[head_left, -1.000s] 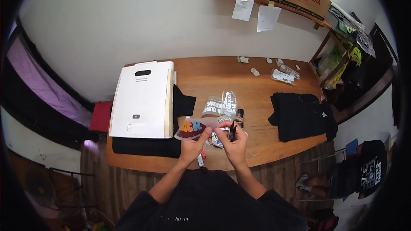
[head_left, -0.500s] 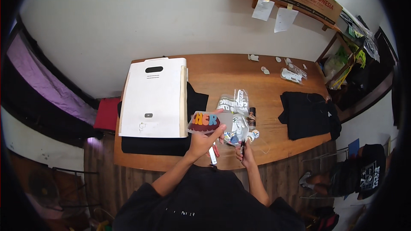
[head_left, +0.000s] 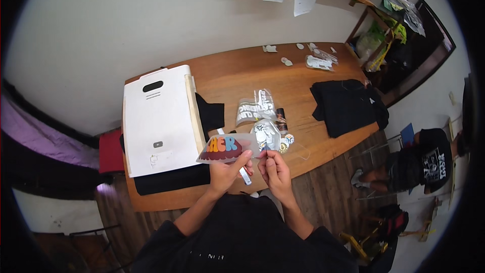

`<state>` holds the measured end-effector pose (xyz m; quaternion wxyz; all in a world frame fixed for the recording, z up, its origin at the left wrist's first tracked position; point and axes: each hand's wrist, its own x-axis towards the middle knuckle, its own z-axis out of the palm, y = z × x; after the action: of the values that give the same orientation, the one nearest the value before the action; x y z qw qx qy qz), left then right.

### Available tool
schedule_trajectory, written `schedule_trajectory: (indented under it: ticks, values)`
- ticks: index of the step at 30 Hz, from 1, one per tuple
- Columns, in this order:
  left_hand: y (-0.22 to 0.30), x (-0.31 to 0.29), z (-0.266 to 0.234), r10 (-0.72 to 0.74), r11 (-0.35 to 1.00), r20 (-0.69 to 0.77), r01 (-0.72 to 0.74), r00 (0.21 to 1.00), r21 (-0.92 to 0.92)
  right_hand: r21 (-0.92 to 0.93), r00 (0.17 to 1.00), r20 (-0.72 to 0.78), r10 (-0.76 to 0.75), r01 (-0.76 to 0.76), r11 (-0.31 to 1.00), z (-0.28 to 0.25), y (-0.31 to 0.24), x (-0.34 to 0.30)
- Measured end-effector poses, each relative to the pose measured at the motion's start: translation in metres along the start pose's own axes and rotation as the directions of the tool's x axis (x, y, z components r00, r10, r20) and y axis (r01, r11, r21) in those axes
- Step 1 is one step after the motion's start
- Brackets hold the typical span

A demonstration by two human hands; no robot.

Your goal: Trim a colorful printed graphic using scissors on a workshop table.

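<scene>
My left hand point(head_left: 227, 174) is closed on a translucent transfer film point(head_left: 222, 148) printed with big orange, yellow and blue letters over maroon, its thumb on top. My right hand point(head_left: 276, 173) grips small dark snips point(head_left: 266, 148) at the film's right side, close to the left fingers. Fingers cover most of the snips; I cannot tell whether the blades touch the film. Past the hands lie clear film pieces with white lettering point(head_left: 252, 108) and a film with round stickers point(head_left: 269, 132). A red-and-white tool point(head_left: 245, 175) rests below the left hand.
A large white heat press point(head_left: 159, 126) stands on the wooden table point(head_left: 217, 78), black cloth point(head_left: 172, 179) under it. A dark cylinder point(head_left: 281, 120) stands beyond my hands. Folded black shirts point(head_left: 348, 108) lie at right. Another person point(head_left: 424, 167) sits off to the right.
My right hand has risen and moved in toward the left hand, bringing the snips to the film's right side. The view has shifted and turned, so the table sits further left.
</scene>
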<state>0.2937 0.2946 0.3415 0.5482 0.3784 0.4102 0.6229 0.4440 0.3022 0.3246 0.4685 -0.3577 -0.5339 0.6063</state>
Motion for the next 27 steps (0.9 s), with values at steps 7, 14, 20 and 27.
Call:
schedule_trajectory:
  ticks: [7,14,20,27]
  values:
    - [0.004,-0.005,0.0,-0.015,0.999,0.068,0.018,0.998,-0.037,-0.102,0.997,-0.057,-0.058,0.052,0.993,0.018,-0.015,-0.013]
    - [-0.006,-0.013,-0.013,0.109,0.979,0.021,-0.111,0.994,0.169,-0.218,0.992,-0.039,-0.123,0.112,0.969,0.031,-0.028,-0.019]
    - [0.01,-0.016,-0.007,0.124,0.992,0.09,-0.125,0.988,0.001,-0.24,0.989,-0.026,-0.145,0.135,0.961,0.036,-0.035,-0.02]
    - [0.015,-0.02,-0.005,0.151,0.987,0.08,-0.155,0.985,0.039,-0.221,0.991,-0.02,-0.134,0.126,0.967,0.038,-0.031,-0.022]
